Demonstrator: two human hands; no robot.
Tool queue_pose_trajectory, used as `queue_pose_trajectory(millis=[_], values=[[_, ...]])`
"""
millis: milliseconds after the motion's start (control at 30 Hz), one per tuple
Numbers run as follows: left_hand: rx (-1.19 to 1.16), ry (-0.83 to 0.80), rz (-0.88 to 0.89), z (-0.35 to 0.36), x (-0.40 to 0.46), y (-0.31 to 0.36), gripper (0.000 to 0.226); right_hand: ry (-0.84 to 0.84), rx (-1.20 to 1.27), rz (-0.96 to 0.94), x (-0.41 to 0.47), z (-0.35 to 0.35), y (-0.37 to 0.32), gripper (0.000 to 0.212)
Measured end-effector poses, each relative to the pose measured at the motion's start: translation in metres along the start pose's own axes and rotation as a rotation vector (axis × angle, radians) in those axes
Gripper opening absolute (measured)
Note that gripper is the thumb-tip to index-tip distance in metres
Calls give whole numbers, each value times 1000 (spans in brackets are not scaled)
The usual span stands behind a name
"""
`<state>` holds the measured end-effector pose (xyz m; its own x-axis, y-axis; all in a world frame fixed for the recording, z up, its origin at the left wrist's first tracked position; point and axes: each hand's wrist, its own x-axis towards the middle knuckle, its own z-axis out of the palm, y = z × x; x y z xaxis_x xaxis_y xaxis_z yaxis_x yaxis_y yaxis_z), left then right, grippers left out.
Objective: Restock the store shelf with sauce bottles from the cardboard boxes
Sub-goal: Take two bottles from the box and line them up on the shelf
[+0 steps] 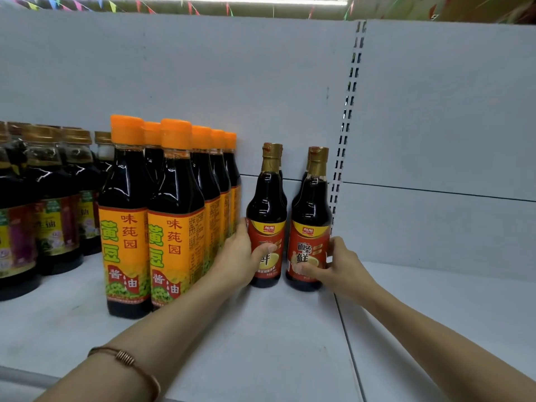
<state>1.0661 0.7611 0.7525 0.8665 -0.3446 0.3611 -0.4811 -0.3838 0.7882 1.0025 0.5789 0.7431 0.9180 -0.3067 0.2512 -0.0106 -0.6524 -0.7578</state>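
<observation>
White metal shelf point(275, 338), one level, with a white back panel point(203, 82) and a slotted upright point(346, 117) at about 1 o'clock of centre. Item one: left red-label bottle point(265, 198), dark sauce, gold foil cap, standing upright near the centre of the shelf; the left hand point(236, 256) grasps it at label height, thumb across the front of the label and fingers passing round its 9 o'clock side. Item two: right red-label bottle point(311, 204), same kind, upright just beside the first at its 3 o'clock, a narrow gap between the two; the right hand point(338, 266) grasps it low on the label, thumb on the front and fingers curled round the 3 o'clock side. Behind each of these, at 12 o'clock, the cap and shoulder of a further bottle of the same kind show, close to the back panel. Item three: orange-capped bottles point(150, 216), taller, dark sauce, orange and yellow labels with green beans printed at the foot, ranked in two rows running back from the shelf front, at 9 o'clock of the held pair; the left hand lies just beside the nearer row. Item four: gold-capped bottles point(55, 198) with multicoloured labels, broader in the body, grouped at the far 9 o'clock edge. Thin bracelet point(127, 359) on the left forearm at 7 o'clock. Coloured bunting point(145, 5) strung along the top at 12 o'clock.
</observation>
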Motion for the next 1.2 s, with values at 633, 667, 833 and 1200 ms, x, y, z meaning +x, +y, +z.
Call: queue_pose_trajectory(millis=[633,667,833,1200], values=[[-115,-27,32,7,13,-8,69,41,-34,26,2,4,1,71],[-103,-35,20,7,13,-8,70,38,-39,34,1,4,-1,71],[-52,-98,-138,7,3,-10,64,9,-110,53,-2,1,-10,72],[186,28,83,-6,-103,49,50,-15,-44,-183,-90,-45,-46,53]])
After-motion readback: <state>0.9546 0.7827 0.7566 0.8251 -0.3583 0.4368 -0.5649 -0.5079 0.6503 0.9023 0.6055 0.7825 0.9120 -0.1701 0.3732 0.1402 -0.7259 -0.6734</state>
